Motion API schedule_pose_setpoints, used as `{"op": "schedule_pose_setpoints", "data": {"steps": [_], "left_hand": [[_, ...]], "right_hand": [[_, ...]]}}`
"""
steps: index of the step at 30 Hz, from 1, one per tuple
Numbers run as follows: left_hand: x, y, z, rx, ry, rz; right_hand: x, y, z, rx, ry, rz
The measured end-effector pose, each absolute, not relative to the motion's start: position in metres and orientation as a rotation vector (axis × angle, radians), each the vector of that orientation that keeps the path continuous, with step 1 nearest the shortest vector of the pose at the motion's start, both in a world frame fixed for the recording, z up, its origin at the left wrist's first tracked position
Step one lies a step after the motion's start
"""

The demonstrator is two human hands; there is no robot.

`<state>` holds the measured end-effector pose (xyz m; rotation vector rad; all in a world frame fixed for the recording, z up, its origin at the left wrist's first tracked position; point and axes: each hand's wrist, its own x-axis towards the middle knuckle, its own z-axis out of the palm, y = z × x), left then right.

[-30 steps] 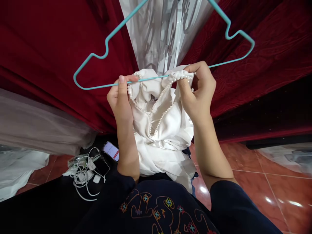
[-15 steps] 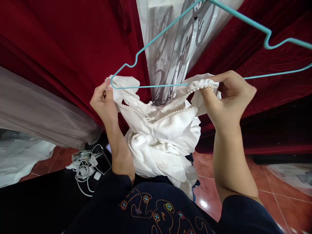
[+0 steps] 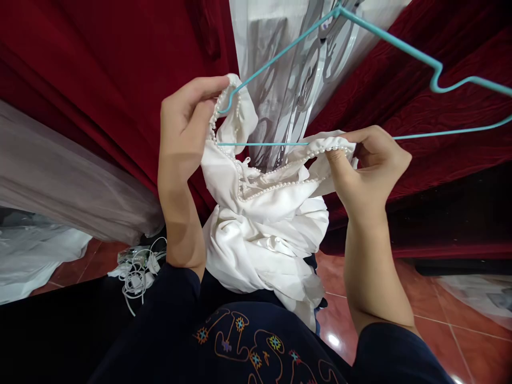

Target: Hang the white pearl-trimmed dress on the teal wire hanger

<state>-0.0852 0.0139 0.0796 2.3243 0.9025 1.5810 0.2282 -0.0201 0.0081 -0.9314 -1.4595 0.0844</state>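
A white dress (image 3: 256, 250) with pearl beads along its neckline lies bunched on my lap, its top raised between my hands. My left hand (image 3: 186, 120) pinches the left shoulder strap, which loops around the left end of a turquoise hanger (image 3: 276, 56). My right hand (image 3: 366, 165) grips the other beaded strap between thumb and fingers. The hanger's lower bar runs across the neck opening and passes behind my right hand. To the right, the hanger's right arm extends bare toward the frame edge.
Dark red curtains (image 3: 112, 58) hang on both sides of a white ornate metal frame (image 3: 312, 80). White cables (image 3: 136, 277) lie tangled on a black surface (image 3: 72, 330) at left. Pale sheer fabric (image 3: 68, 170) hangs at far left. The floor has reddish tiles (image 3: 340, 314).
My left hand has risen and moved right, drawing the left strap up over the hanger's left end. My right hand stays on its strap, shifted slightly left and down.
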Motion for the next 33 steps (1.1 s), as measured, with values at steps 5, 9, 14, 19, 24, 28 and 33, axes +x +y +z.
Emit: {"op": "schedule_pose_setpoints", "data": {"steps": [5,9,14,19,24,28,33], "left_hand": [[-0.097,0.015,0.066,2.226,0.916,1.740],[-0.100,0.010,0.064,2.182,1.272,1.618],[-0.109,0.000,0.046,1.938,1.336,1.718],[-0.107,-0.012,0.032,1.796,1.316,2.008],[-0.098,-0.036,0.033,1.698,1.413,2.233],[-0.094,-0.050,0.031,1.721,1.337,2.280],[-0.089,-0.034,0.040,2.017,1.273,2.084]], "right_hand": [[0.228,-0.021,0.010,-0.941,-1.486,0.082],[0.224,-0.023,0.012,-0.938,-1.442,0.109],[0.222,-0.023,0.012,-0.932,-1.442,0.067],[0.223,-0.020,0.010,-0.911,-1.424,0.109],[0.221,-0.019,0.008,-0.930,-1.412,0.169],[0.219,-0.017,0.007,-0.901,-1.397,0.185],[0.221,-0.011,0.002,-0.862,-1.408,0.198]]}}
